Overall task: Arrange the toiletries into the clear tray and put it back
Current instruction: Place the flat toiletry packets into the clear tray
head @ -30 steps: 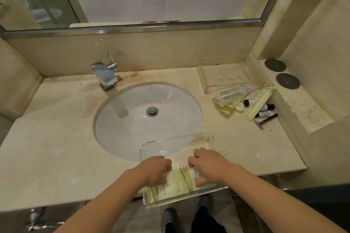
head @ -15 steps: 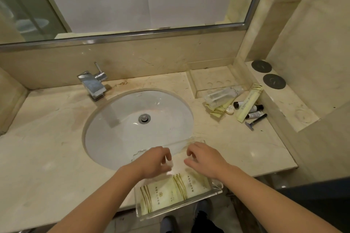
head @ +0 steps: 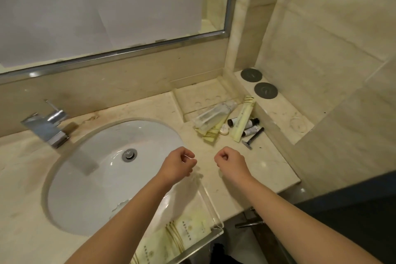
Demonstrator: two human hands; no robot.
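The clear tray point(head: 211, 201) lies on the counter's front edge, partly over the sink, with two cream sachets point(head: 182, 240) flat inside it. My left hand point(head: 179, 165) and my right hand point(head: 230, 162) hover beyond the tray's far end, fingers curled into loose fists, holding nothing. More toiletries sit in a heap at the back right: a clear-wrapped tube point(head: 214, 114), a long cream packet point(head: 244, 118), small black-capped bottles point(head: 250, 123), a black razor point(head: 252, 138), a round white piece point(head: 225, 129) and more cream sachets point(head: 212, 133).
A white sink point(head: 102, 169) with a chrome tap point(head: 48, 128) fills the counter's left. A recessed stone tray spot point(head: 201, 98) lies behind the heap. A raised ledge with two dark discs point(head: 265, 90) runs along the right wall. A mirror hangs behind.
Both hands have left the sachets in the tray and moved up and away from me, curling shut. The view has swung right and closer to the counter.
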